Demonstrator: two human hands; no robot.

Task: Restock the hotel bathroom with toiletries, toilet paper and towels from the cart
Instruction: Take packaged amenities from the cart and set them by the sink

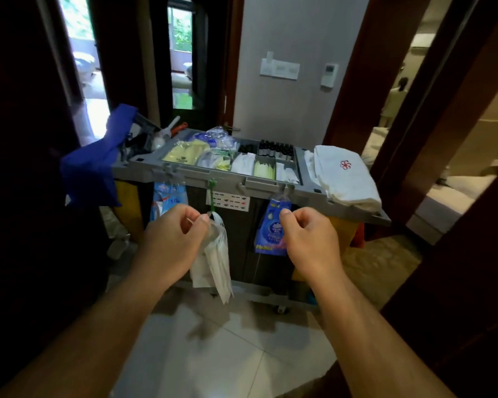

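Your left hand (179,234) pinches the white bag (217,265) at the front edge of the cart (270,183); your right hand (308,239) curls by the blue packet (269,234), lettering blurred, grip unclear.

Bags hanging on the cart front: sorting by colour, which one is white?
The middle bag, pinched by the left hand; the left pack and right pack are printed blue.

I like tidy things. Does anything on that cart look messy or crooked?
Yes. The folded white towels hang over the right end of the cart, sloping down. A blue cloth droops loosely over the left end. Nothing looks spilled or broken.
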